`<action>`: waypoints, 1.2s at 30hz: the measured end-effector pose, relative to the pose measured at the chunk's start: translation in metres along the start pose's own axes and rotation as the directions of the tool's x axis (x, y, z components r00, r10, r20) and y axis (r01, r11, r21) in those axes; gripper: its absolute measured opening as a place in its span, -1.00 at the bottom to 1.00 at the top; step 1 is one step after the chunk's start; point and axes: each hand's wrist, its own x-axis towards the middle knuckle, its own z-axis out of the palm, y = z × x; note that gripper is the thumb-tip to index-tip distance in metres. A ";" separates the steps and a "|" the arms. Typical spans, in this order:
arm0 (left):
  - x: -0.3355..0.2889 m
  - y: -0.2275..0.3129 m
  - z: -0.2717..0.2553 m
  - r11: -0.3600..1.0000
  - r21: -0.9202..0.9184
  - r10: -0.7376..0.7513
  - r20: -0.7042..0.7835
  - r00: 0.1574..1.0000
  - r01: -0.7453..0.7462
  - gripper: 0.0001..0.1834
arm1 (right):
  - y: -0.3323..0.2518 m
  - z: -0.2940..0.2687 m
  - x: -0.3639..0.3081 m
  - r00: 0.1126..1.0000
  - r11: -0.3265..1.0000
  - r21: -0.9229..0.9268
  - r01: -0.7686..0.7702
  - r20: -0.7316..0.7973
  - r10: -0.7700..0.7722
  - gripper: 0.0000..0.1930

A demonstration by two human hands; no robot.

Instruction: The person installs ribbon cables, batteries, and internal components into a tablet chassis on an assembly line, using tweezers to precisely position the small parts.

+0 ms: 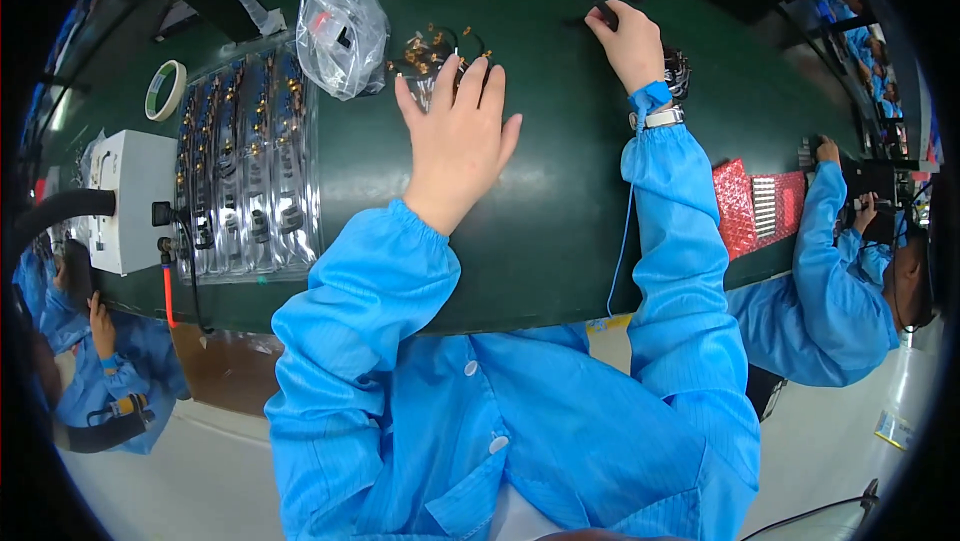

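L hand (458, 136) flat, fingers loose over pile of small gold-tipped cable parts (432, 53) at 12 o'clock on green mat (560, 201), R hand (630, 41) pinching small dark part (604, 13) at 1 — light, fiddly, prob fragile, grip by connector ends.

Bright blue sleeves (690, 241) over a dark green table (560, 231), gold-tipped black cables (435, 49), red bubble-patterned bags (755, 206), a white box (130, 196).

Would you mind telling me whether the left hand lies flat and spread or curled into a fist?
Flat and spread: the left hand rests palm down on the green table, fingers straight, fingertips at the small gold parts.
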 end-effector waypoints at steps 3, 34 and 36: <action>0.000 -0.004 0.002 0.999 0.033 -0.002 -0.004 1.000 0.002 -0.52 | -0.013 -0.007 -0.003 1.000 1.000 0.020 0.016 0.001 -0.016 -0.76; -0.018 -0.004 -0.013 0.993 -0.114 0.024 0.141 0.990 -0.008 -0.49 | -0.030 -0.020 -0.088 0.972 0.960 0.246 0.133 0.159 -0.176 -0.86; -0.019 -0.004 -0.013 0.994 -0.113 0.020 0.144 0.989 -0.004 -0.49 | -0.040 -0.021 -0.089 0.972 0.973 0.201 0.109 0.184 -0.147 -0.84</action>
